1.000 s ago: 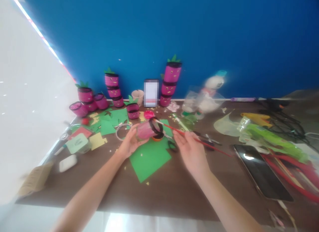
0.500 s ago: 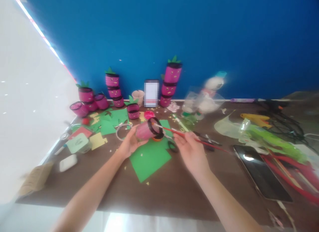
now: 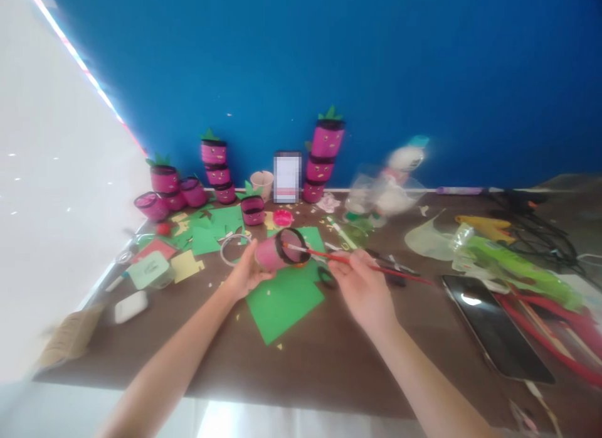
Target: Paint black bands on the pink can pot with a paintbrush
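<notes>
My left hand [image 3: 244, 272] is closed round the base of a pink cup [image 3: 267, 255] with a black rim, tipped on its side so its mouth faces right. Between the fingers and thumb of my right hand [image 3: 364, 287] is a red-handled paintbrush [image 3: 341, 258]. Its tip reaches into the cup's mouth, though I cannot tell whether it touches the inner wall. Beneath the cup lies a sheet of green paper [image 3: 285, 306]. A small tub of pink paint [image 3: 283, 218] stands just behind the cup, and scissors [image 3: 326, 276] lie between my hands, partly hidden.
Stacked pink cups with green paper leaves [image 3: 324, 143] stand along the blue wall, beside a propped-up screen [image 3: 287, 177]. A black phone [image 3: 493, 328] lies at right, near a yellow glue gun [image 3: 484, 228]. At left are a white case [image 3: 131, 307] and paper scraps.
The cup has turned slightly, so more of its mouth faces me. The paintbrush tip has shifted a little lower and to the left inside the mouth. Both hands keep their hold.
</notes>
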Tool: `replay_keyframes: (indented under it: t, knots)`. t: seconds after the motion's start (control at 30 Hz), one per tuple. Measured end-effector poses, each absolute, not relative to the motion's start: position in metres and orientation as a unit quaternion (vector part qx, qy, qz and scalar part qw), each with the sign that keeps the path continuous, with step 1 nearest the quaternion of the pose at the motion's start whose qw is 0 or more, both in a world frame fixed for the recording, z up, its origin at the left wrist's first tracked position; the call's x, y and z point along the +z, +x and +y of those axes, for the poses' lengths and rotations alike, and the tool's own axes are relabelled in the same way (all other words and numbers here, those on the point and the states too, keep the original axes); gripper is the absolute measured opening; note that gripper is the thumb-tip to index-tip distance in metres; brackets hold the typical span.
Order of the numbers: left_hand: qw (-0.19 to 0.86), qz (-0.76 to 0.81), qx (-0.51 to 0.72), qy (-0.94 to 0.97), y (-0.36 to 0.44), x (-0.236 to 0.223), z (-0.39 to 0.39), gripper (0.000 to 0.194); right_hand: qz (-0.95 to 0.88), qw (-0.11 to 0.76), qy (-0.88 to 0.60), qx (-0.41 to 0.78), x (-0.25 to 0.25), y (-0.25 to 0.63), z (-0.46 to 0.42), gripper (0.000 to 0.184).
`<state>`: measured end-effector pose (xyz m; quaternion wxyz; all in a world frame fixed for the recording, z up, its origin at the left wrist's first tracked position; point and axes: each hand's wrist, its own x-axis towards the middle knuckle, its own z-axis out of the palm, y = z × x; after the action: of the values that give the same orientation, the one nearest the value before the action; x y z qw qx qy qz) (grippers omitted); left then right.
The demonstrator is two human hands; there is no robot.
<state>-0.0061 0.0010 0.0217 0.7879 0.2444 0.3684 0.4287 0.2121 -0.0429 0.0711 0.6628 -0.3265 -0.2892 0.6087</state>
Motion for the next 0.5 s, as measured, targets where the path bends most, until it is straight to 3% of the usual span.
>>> replay_keyframes:
  t: [0.33, 0.5]
  knots:
    - [0.8, 0.372, 0.385, 0.27, -0.006, 0.02, 0.002, 0.059, -0.313, 0.646, -0.309, 0.624, 0.07, 0.215, -0.044, 0.021]
    - [0.749, 0.373, 0.486, 0.251, -0.004, 0.021, 0.004, 0.053, -0.252, 0.727, -0.319, 0.553, 0.069, 0.223, -0.037, 0.019]
